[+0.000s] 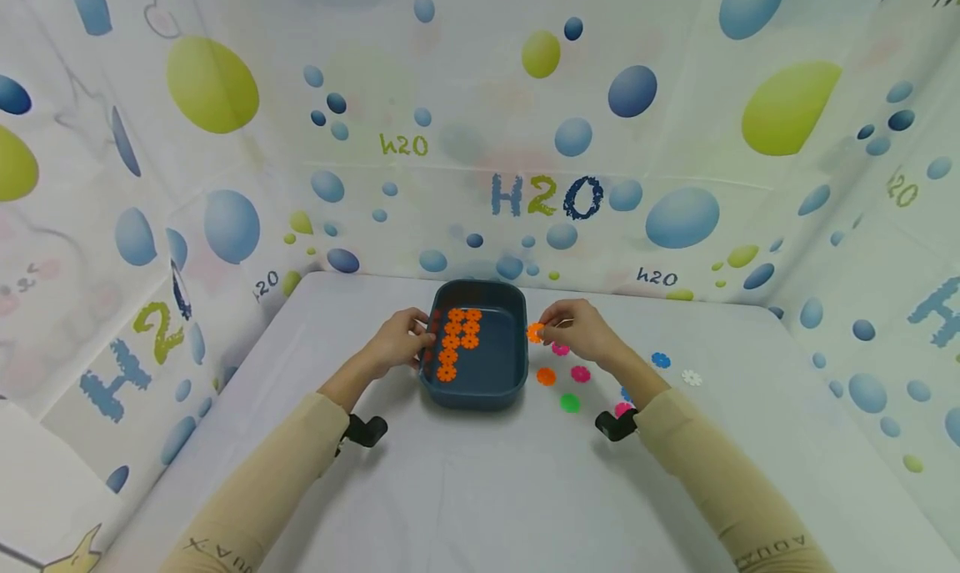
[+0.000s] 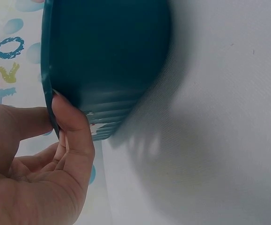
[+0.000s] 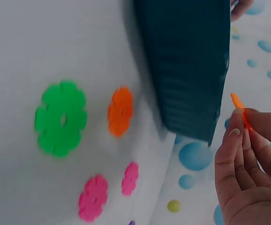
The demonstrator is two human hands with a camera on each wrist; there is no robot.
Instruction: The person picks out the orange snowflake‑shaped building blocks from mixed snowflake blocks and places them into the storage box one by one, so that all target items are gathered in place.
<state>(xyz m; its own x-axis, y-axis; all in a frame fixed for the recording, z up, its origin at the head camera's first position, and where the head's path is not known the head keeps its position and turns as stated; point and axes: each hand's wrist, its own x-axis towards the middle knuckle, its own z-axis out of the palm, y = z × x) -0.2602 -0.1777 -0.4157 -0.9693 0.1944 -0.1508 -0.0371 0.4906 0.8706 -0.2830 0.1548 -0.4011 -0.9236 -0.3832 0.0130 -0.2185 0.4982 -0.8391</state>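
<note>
A dark blue-grey plastic basket (image 1: 495,364) stands on the white-covered table with several orange flower-shaped discs (image 1: 452,342) lying along the left of its floor. My left hand (image 1: 397,339) pinches the basket's left rim between thumb and fingers, which the left wrist view shows closely (image 2: 51,164). Just off the basket's right side, my right hand (image 1: 581,329) pinches one orange flower disc (image 1: 534,333) between thumb and fingertips. In the right wrist view that disc (image 3: 239,108) appears edge-on, raised above the table and apart from the basket wall (image 3: 186,70).
Right of the basket lie an orange disc (image 1: 546,377), pink discs (image 1: 581,374), a green disc (image 1: 570,403), a blue disc (image 1: 661,360) and a white disc (image 1: 692,378). Some sit partly behind the right forearm. A patterned curtain (image 1: 465,98) rises behind the table.
</note>
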